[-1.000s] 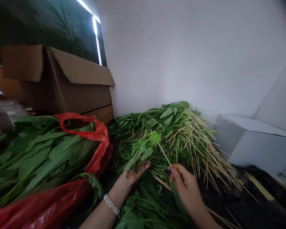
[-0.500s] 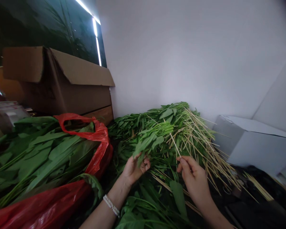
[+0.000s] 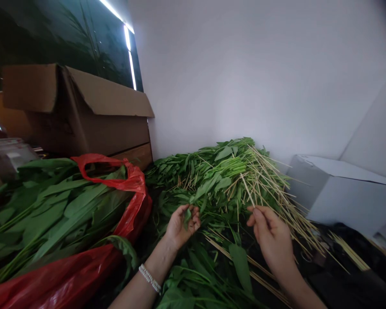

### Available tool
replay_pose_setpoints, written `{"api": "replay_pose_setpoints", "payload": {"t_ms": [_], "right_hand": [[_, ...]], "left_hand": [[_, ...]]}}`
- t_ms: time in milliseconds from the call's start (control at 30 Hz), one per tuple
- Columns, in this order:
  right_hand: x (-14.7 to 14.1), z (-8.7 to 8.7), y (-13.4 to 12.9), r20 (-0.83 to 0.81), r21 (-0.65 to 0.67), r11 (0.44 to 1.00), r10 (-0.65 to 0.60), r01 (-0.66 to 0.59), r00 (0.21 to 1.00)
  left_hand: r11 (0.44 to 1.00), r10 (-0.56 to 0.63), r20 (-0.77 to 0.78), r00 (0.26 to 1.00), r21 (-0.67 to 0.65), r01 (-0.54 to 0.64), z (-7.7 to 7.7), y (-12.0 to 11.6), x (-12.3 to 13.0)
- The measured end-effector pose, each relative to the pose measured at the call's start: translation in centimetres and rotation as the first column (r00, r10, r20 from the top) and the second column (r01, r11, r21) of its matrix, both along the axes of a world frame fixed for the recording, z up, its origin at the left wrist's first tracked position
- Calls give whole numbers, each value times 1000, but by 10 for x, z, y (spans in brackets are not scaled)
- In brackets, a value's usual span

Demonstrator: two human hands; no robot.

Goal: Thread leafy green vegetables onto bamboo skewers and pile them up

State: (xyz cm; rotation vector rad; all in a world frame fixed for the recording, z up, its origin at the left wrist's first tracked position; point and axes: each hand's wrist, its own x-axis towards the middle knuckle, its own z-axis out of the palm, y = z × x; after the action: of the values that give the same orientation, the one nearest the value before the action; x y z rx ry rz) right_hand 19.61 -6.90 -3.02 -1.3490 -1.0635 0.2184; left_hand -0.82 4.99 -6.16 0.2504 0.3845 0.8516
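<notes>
My right hand (image 3: 272, 234) pinches the lower end of a thin wooden skewer (image 3: 247, 189). That skewer slants up and left to a bunch of green leafy stems (image 3: 228, 169) above the pile. My left hand (image 3: 184, 227) is palm up with curled fingers, and a small green leaf (image 3: 188, 216) shows between them. Behind both hands lies a heap of leafy greens (image 3: 193, 165) with many pale skewers (image 3: 270, 176) sticking out on its right. More loose leafy stems (image 3: 196, 279) lie below, between my forearms.
At left, a red plastic bag (image 3: 137, 206) holds large green leaves (image 3: 51, 210). An open cardboard box (image 3: 109, 128) stands behind it. A white box (image 3: 350, 193) is at right, near a bundle of skewers (image 3: 349, 251). The white wall (image 3: 244, 77) rises behind the heap.
My right hand has moved right with the skewer, and the leafy bunch has shifted up and right, away from my left hand. My left hand has barely moved.
</notes>
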Motion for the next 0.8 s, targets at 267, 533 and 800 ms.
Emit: {"api": "replay_pose_setpoints", "payload": {"t_ms": [267, 533, 800], "right_hand": [[22, 33, 2, -24, 82, 996, -17, 19, 1000], [56, 103, 64, 251, 42, 995, 80, -94, 965], [108, 157, 151, 595, 68, 960, -258, 273, 761]], "left_hand": [[999, 32, -99, 995, 10, -31, -3, 2, 0], [999, 8, -114, 993, 32, -4, 0, 1, 1], [998, 32, -137, 990, 64, -23, 3, 0, -2]]}}
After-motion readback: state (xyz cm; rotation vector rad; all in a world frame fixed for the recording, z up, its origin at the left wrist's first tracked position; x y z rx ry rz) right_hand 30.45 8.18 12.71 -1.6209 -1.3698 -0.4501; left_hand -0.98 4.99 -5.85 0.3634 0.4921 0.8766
